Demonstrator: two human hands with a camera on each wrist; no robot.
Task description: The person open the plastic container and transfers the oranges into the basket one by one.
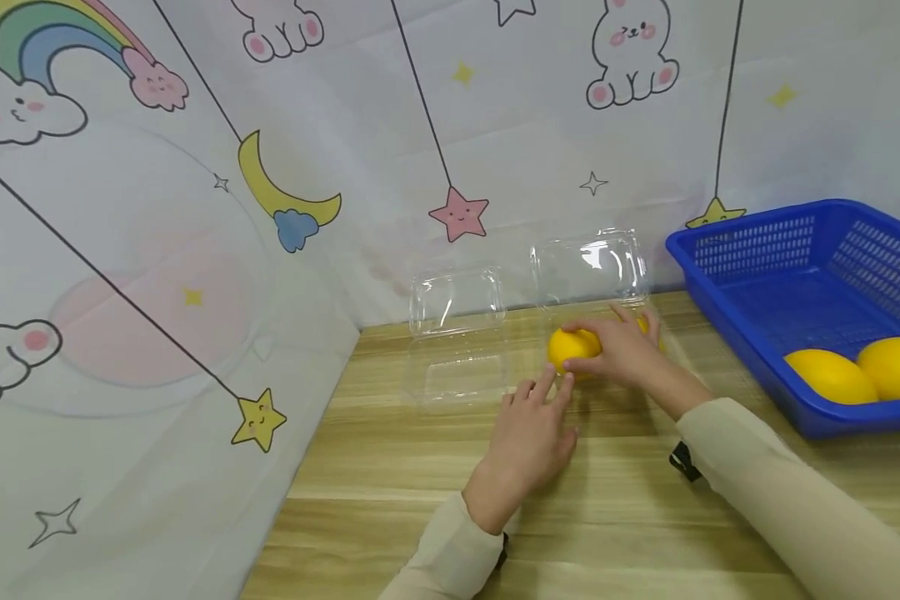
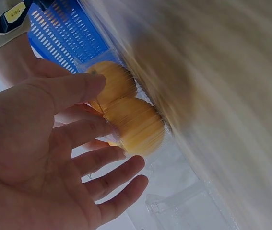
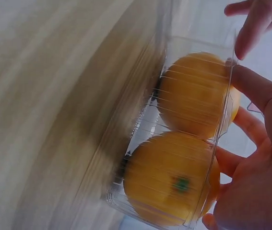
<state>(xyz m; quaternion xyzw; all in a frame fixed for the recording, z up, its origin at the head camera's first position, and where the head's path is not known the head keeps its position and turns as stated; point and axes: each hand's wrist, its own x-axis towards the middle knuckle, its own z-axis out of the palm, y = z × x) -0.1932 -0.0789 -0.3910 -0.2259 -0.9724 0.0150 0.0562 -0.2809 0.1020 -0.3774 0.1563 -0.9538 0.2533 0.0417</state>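
Observation:
Two oranges sit side by side in a clear plastic clamshell box (image 3: pixel 174 45) whose lid (image 1: pixel 589 268) stands raised at the back. My right hand (image 1: pixel 624 350) reaches in from above and holds the left orange (image 1: pixel 560 350) between thumb and index finger. Its other fingers lie over the second orange (image 3: pixel 159 179), mostly hidden in the head view. Close to the box's front left corner is my left hand (image 1: pixel 528 433), fingers spread and loosely extended, fingertips right by the left orange.
Another open clear box (image 1: pixel 457 379) stands to the left, its lid up against the printed backdrop (image 1: pixel 375 225). On the right, a blue plastic basket (image 1: pixel 742 350) contains two more oranges (image 1: pixel 832 377) near its front. All stand on a wood-grain tabletop (image 1: pixel 390 483).

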